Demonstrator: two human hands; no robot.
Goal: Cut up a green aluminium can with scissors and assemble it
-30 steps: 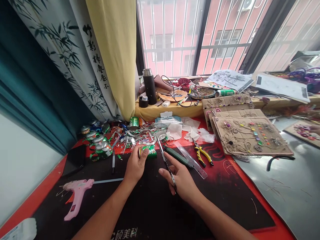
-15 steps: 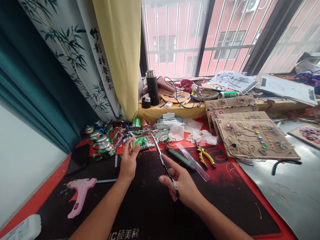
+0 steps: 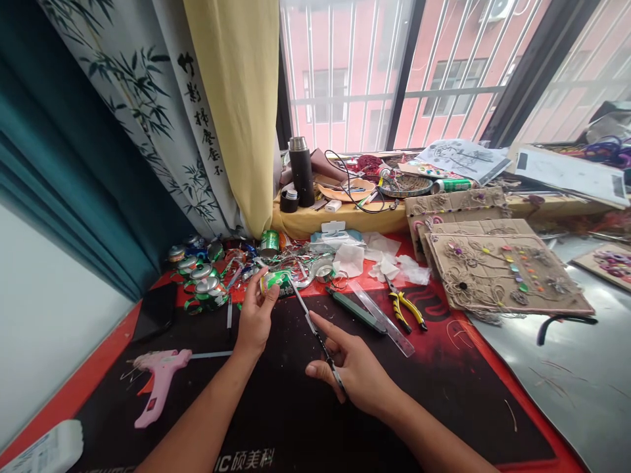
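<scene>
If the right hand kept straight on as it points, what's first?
The scissors in the right hand would likely meet the green piece held in the left hand; their tips appear at its edge, though depth is unclear.

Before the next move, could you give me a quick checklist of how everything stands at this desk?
1. Green can piece held: ok, in the left hand.
2. Scissors in hand: ok, in the right hand.
3. Blades at the piece: ok, tips by its right edge; contact, cannot tell.
4. Left fingers away from the blades: ok, they hold the piece's left side.
5. Glue stick free of the left forearm: cannot tell, its end meets the arm's outline in this view.
6. Pliers out of the way: ok, lying beyond the transparent ruler, apart from both hands.
</scene>
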